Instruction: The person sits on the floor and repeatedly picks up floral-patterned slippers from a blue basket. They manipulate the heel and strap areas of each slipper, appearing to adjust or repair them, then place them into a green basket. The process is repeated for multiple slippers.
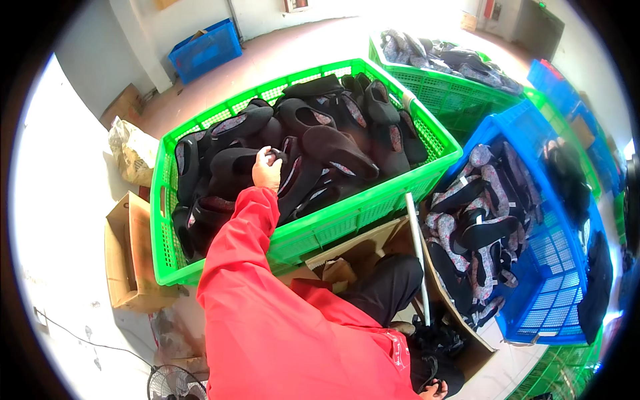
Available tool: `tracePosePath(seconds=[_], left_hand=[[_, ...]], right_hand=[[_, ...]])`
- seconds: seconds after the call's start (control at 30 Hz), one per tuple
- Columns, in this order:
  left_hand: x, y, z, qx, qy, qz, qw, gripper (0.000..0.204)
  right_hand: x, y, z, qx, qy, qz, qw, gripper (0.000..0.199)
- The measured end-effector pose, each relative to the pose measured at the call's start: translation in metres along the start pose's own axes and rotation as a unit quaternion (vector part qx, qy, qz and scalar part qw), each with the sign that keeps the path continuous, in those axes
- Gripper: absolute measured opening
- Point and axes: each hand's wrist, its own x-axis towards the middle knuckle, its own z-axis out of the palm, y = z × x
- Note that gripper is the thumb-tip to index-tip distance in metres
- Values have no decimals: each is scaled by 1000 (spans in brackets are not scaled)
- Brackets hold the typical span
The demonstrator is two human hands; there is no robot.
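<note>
My left hand [268, 172], in a red sleeve, reaches into a large green basket [347, 223]. Its fingers are closed on the edge of a black slip-on shoe [279, 155] among many others like it. The shoes are soft and dark, and some show a patterned grey and pink lining. Low at the picture's edge, my right hand [435, 390] is partly cut off. Its fingers are curled against a black item [437, 367] beside my leg; what it is cannot be made out.
At the right, a tilted blue basket [543, 293] holds black and floral-lined shoes. Another filled green basket [440, 83] stands behind. A cardboard box [127, 260] and a fan [175, 383] are at left. A pale pole [418, 257] rises by an opened carton [460, 327].
</note>
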Motion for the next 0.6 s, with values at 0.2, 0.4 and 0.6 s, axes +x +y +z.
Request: tracePosePath(seconds=[0.2, 0.4, 0.6], left_hand=[[-14, 21, -4, 3, -22, -16, 1000, 50], [-15, 6, -5, -46, -18, -9, 999, 51], [-22, 29, 9, 152, 26, 125, 980, 43]], right_hand=[[-20, -92, 41, -44, 26, -63, 997, 26], [-21, -79, 29, -46, 18, -47, 998, 28], [-23, -55, 16, 5, 34, 68, 997, 28]])
